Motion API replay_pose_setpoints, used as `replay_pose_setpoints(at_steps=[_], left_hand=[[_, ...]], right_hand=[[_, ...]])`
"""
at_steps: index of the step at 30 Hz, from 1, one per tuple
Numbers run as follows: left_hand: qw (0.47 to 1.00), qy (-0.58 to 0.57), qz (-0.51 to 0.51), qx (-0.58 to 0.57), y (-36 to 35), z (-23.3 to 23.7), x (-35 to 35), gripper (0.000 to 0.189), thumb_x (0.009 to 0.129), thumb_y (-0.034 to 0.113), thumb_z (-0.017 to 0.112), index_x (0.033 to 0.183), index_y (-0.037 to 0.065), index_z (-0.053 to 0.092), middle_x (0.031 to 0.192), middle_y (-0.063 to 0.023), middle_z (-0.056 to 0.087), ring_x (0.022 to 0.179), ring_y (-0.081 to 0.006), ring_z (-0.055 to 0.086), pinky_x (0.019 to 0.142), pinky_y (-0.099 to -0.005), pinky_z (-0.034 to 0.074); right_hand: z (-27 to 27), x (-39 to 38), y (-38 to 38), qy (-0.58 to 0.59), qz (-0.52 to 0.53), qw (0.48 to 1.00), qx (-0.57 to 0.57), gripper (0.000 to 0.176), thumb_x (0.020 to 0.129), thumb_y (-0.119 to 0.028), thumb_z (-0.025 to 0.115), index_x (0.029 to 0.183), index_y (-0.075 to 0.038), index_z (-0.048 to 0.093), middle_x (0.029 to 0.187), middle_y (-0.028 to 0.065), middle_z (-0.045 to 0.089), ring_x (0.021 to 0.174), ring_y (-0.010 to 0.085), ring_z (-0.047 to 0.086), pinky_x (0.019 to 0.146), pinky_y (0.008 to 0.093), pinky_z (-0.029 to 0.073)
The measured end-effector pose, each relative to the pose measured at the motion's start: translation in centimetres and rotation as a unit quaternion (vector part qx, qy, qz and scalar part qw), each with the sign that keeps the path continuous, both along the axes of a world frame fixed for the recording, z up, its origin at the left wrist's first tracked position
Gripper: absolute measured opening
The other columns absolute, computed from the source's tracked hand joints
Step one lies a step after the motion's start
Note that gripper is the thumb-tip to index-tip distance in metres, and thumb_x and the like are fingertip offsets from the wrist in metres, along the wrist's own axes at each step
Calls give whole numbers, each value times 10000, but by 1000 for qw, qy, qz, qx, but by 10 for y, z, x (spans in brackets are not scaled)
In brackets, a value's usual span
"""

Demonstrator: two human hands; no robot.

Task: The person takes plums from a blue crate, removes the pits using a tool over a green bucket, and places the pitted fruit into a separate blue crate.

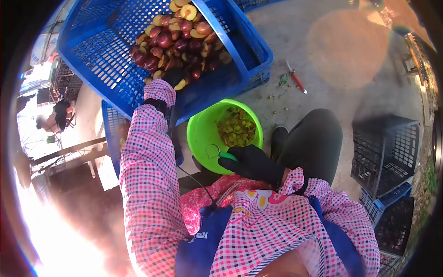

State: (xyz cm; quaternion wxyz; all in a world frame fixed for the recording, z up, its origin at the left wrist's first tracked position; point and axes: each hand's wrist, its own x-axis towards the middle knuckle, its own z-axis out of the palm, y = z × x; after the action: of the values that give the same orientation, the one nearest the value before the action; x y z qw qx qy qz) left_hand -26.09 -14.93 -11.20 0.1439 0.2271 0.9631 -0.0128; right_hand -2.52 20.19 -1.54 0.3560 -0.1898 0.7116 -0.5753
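A tilted blue plastic crate (230, 41) holds red plums (181, 46), many cut open with yellow flesh showing. My left hand (173, 77), in a black glove, reaches into the crate at the near edge of the plums; its fingers are hidden in shadow. Below, a bright green bucket (197, 127) contains a heap of yellow-brown fruit scraps (236, 128). My right hand (251, 162), also black-gloved, is closed round the green handle (228, 156) of a wire-loop tool. The tool's thin loop (212, 151) hangs over the bucket's near side.
A red-handled knife (297, 81) lies on the concrete floor by scattered leaf bits (283, 80). Black crates (385, 154) stand at right. Another blue crate (112, 127) sits beneath the tilted one at left. My knee (318, 138) is beside the bucket.
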Motion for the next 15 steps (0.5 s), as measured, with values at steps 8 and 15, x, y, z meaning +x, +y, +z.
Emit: replay_pose_setpoints(at_steps=[8,15], left_hand=[[954,-138,-11,-267,23,34,31,380,955,210,462,1298,97,582,1209,-153,629,1117,-286,596,952,-347,458],[997,-30,51,49,31,61,44,341,956,251,483,1207,71,629,1141,-115,660,1039,-266,624,917,-362,485]], right_hand=[[6,11,-6,16,-46,997,-56,356,922,-377,606,936,-25,655,788,184,659,739,316,659,687,396,485],[2,9,-1,-19,-82,995,-48,389,913,-394,605,1035,-28,648,777,124,664,643,238,638,601,338,483]])
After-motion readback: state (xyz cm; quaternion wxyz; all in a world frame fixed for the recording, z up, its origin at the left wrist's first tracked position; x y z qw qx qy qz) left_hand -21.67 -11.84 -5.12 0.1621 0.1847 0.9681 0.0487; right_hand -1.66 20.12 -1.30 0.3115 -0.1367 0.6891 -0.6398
